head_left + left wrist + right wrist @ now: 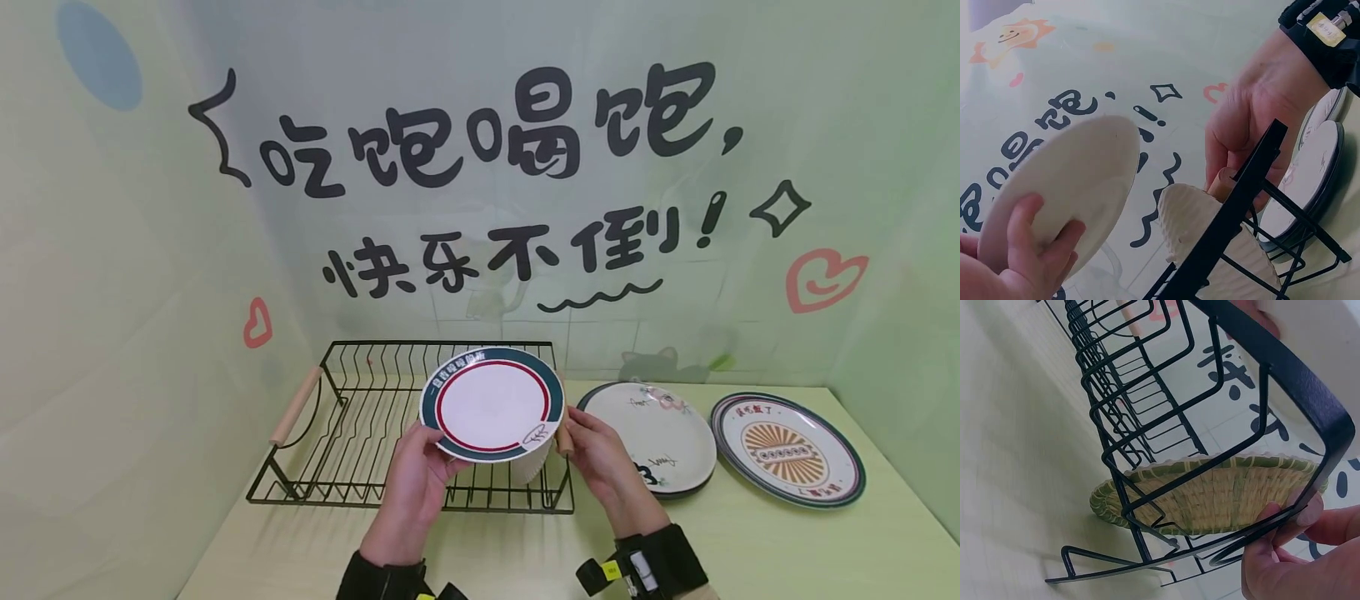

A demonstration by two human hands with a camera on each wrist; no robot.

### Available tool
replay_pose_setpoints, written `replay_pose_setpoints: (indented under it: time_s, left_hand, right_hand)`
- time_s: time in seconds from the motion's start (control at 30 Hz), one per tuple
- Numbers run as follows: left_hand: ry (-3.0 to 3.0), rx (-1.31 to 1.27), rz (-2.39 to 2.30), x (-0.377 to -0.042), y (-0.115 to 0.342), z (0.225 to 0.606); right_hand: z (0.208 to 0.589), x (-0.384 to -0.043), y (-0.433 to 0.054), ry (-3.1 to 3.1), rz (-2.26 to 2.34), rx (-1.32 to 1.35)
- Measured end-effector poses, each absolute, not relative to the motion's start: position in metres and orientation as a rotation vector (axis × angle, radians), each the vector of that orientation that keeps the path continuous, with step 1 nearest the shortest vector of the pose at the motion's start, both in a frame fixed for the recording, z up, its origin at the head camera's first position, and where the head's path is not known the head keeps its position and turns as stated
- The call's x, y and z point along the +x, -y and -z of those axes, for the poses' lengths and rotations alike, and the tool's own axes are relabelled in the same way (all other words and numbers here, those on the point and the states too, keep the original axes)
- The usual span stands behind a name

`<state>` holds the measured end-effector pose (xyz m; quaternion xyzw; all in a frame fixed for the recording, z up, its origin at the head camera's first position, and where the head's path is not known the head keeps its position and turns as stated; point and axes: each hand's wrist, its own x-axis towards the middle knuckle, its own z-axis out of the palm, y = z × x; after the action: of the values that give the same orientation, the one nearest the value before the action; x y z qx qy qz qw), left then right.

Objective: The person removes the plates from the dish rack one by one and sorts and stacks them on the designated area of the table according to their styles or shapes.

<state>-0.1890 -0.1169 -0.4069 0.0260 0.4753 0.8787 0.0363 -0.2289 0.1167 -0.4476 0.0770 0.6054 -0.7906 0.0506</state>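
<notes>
My left hand [416, 475] grips a white plate [491, 408] with a teal rim and a red ring, thumb at its near edge and fingers on its underside. The plate is tilted above the right part of a black wire dish rack [375, 433]. At the rack's right end, my right hand [603, 458] has its fingers curled at the wooden handle [1224, 182] and frame. Inside that end of the rack stands a green-rimmed woven basket [1210, 494], with a white ridged dish [1210, 250] against it.
To the right on the pale table [750, 550] lies a stack of white plates [660, 433] with small drawings. Beside it is another stack [791, 450], its top plate bearing an orange sunburst. A printed curtain [480, 200] hangs behind the table.
</notes>
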Motion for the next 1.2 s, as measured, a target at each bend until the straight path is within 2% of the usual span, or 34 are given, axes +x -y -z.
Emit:
replay_pose_setpoints:
  time_s: [0.63,0.9,1.2]
  left_hand:
    - [-1.469,0.196,-2.385,-0.191,0.122,0.404]
    - [-1.456,0.218,-2.390,-0.191,0.121,0.407]
    - [-1.437,0.183,-2.400,-0.188,0.119,0.407]
  right_hand:
    - [0.449,-0.223,-0.121,-1.838,2.411,0.356]
    - [0.453,-0.217,-0.124,-1.803,2.458,0.541]
    - [0.425,-0.190,-0.135,-1.546,2.674,0.482]
